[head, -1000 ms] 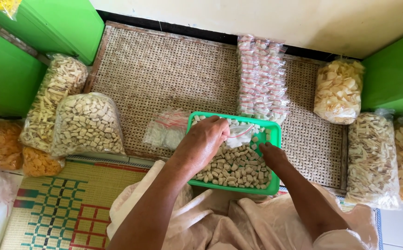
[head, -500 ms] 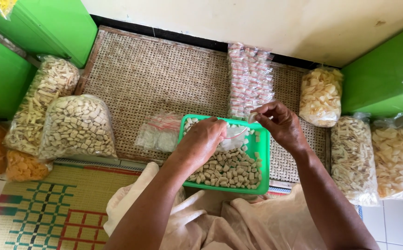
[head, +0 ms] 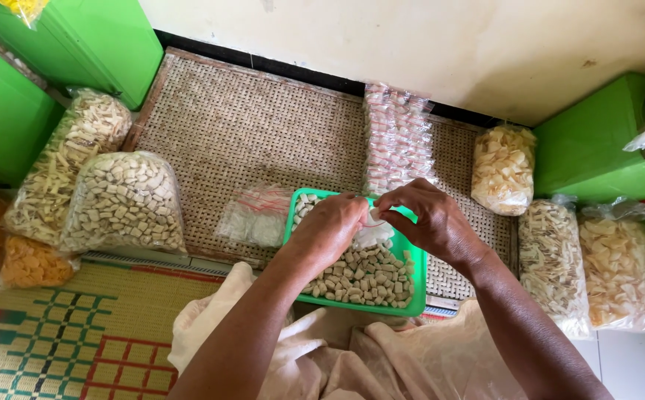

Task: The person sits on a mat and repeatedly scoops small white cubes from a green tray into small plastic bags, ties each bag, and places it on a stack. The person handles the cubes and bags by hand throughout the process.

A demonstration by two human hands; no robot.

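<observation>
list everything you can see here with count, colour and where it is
green tray: 1, green, on the lap, holding tan snack pieces
small clear bag: 1, pinched between both hands above the tray
small packet stack: 1, clear, left of tray
snack bags: about nine, pale to orange, both sides of the woven mat
green boxes: green, at both sides
left hand: over tray
right hand: over tray
</observation>
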